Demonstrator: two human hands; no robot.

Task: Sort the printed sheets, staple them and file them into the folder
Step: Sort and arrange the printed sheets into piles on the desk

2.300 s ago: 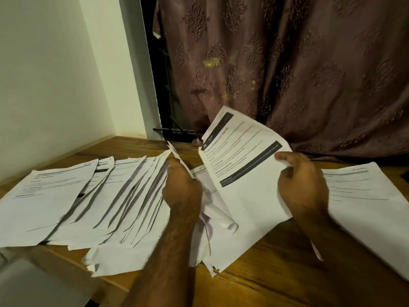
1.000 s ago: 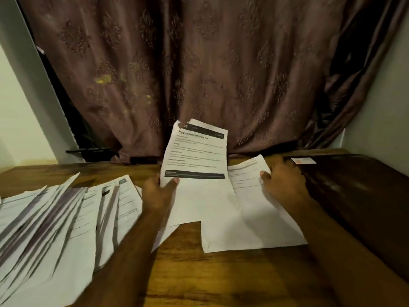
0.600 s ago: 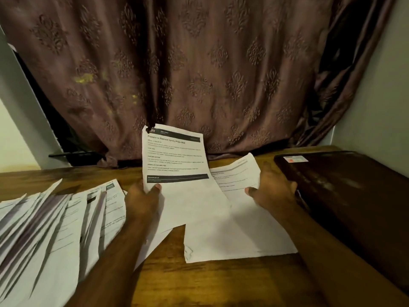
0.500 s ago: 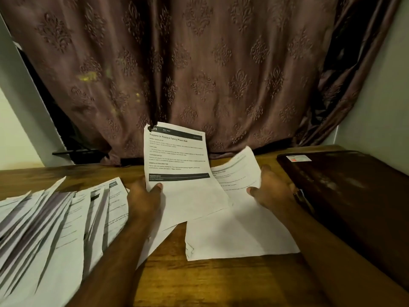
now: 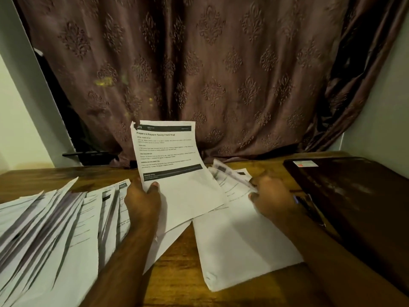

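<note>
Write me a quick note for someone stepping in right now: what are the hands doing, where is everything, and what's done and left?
Left hand: holds a raised printed sheet by its lower left edge, thumb on the front.
Right hand: on the small pile of sheets at centre right, lifting its far edges; the fingers are blurred.
Unsorted sheets lie fanned out at the left of the wooden table.
The dark folder lies closed at the right, a pen beside it.
Done: a few sheets sorted.
Left: sort the rest, staple, file. No stapler in view.
</note>
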